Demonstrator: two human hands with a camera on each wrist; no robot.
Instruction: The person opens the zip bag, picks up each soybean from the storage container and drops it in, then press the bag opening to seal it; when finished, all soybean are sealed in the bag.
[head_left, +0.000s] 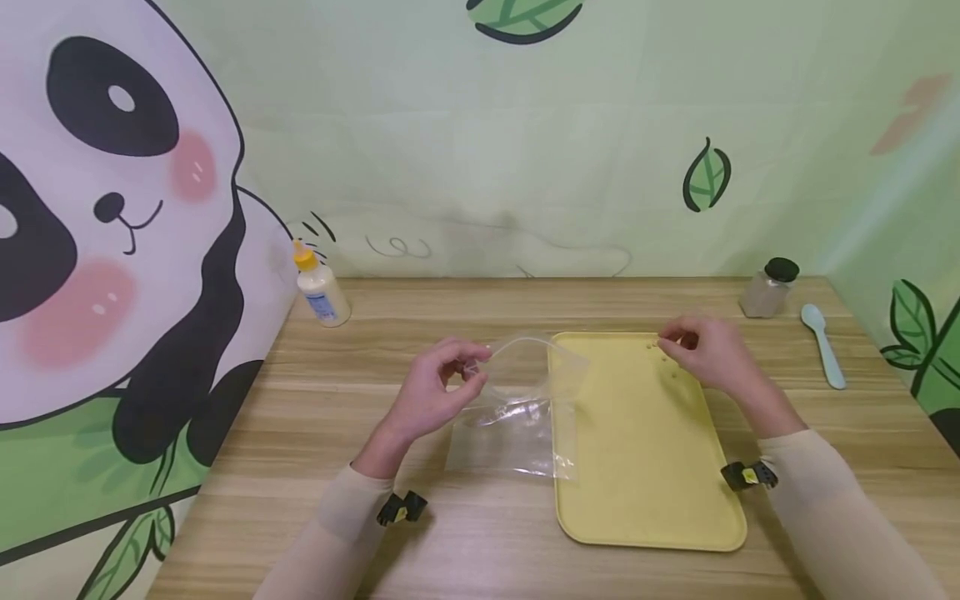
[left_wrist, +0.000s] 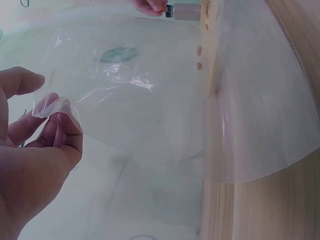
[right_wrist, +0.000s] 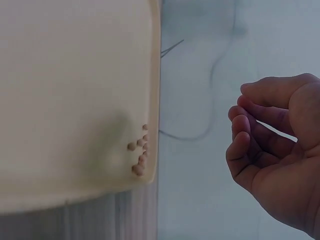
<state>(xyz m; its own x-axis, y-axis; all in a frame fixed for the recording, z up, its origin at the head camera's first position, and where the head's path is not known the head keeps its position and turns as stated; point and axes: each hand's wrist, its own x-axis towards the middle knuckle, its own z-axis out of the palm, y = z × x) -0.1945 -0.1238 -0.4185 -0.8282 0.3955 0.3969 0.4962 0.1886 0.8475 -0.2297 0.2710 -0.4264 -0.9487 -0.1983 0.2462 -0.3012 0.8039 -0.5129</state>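
Observation:
My left hand (head_left: 438, 387) pinches the rim of a clear plastic bag (head_left: 517, 437), whose mouth gapes toward the right. The bag's right part overlaps a yellow tray (head_left: 637, 467). Over the tray's far right corner hovers my right hand (head_left: 708, 350), its thumb and forefinger tips brought together. Whether something small sits between those fingertips is hidden. Below them, several small brownish beads (right_wrist: 141, 145) are clustered in the tray corner. The left wrist view shows the bag's film (left_wrist: 125, 95) stretching away from the left fingers.
At the back left stands a white glue bottle (head_left: 324, 296) with a yellow cap. A small jar (head_left: 767, 292) with a black lid is at the back right, and a light blue spoon (head_left: 823, 346) lies near it. A printed backdrop (head_left: 420, 142) rises behind the wooden table (head_left: 270, 467).

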